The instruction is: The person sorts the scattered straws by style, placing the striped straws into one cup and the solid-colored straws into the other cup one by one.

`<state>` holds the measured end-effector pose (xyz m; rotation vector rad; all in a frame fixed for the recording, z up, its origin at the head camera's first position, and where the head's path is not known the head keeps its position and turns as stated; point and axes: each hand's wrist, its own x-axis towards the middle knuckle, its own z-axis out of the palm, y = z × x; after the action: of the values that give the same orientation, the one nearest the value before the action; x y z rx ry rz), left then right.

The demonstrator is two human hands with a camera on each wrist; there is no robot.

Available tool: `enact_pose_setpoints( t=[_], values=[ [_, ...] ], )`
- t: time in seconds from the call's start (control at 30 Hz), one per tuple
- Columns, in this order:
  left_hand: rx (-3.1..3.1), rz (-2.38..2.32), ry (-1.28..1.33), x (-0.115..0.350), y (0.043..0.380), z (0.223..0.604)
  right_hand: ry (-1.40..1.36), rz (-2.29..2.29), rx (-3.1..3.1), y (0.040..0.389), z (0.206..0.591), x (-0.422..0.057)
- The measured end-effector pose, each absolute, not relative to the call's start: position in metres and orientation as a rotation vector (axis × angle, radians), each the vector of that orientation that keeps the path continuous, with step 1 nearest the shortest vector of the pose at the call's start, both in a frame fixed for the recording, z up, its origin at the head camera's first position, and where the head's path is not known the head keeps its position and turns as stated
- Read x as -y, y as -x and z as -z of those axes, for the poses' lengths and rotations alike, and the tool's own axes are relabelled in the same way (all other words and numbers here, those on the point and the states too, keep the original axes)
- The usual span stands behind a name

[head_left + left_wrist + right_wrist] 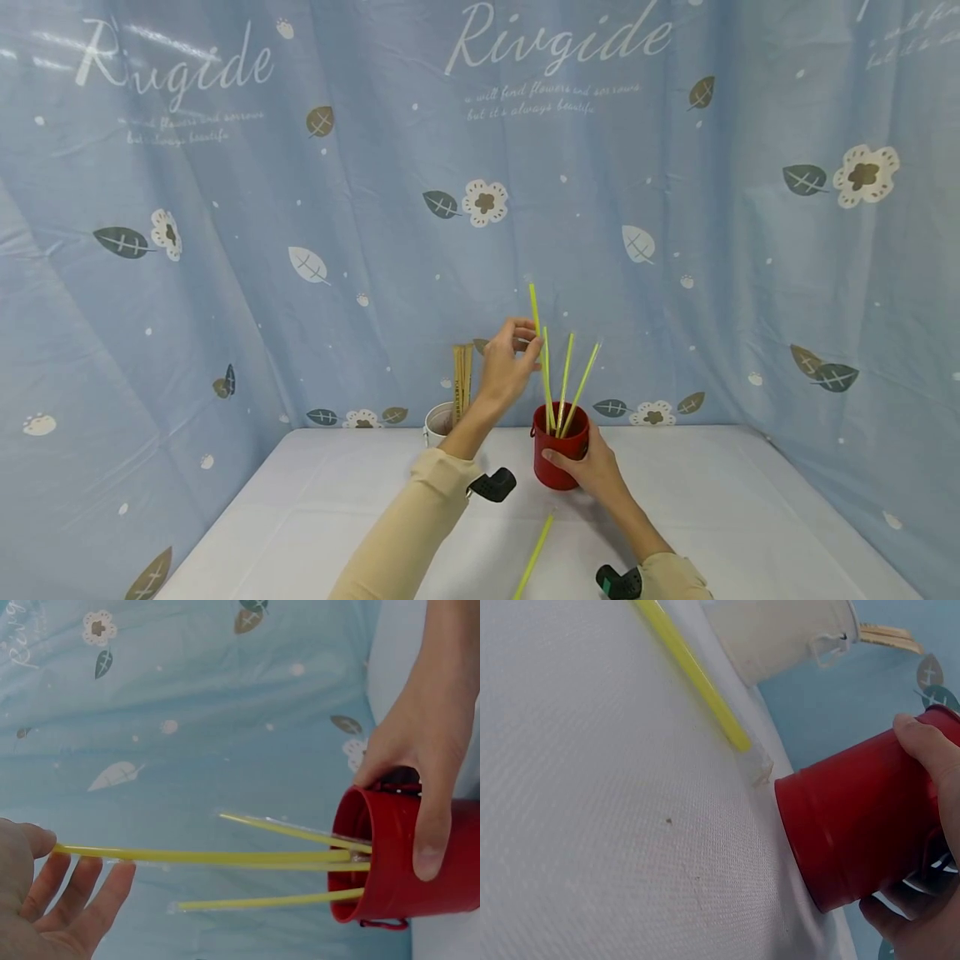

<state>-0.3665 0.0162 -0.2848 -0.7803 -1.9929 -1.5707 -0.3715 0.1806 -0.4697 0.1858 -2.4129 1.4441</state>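
A yellow-green straw (534, 304) in a clear wrapper is pinched by my left hand (510, 362), thumb against fingertips. In the left wrist view its lower end reaches towards the mouth of the red bucket (442, 892). Other wrapped straws (582, 381) lean inside the bucket, their lower ends hidden by its wall. My right hand (597, 469) grips the red bucket from the right, thumb across the front. On the table in front lies another wrapped straw (694, 671).
Behind the left forearm stands a white bucket (433, 427) holding wooden chopsticks in paper sleeves (461, 375). A white cloth covers the table (315, 508). A blue patterned curtain (390, 275) hangs directly behind and at both sides.
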Motion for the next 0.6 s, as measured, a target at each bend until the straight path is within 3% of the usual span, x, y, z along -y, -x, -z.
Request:
enact_pose_setpoints(
  t=[0.6],
  values=[
    [2.159, 1.469, 0.697, -0.023, 0.384, 0.311, -0.207, -1.439, 2.413, 0.37, 0.468, -0.182]
  ],
)
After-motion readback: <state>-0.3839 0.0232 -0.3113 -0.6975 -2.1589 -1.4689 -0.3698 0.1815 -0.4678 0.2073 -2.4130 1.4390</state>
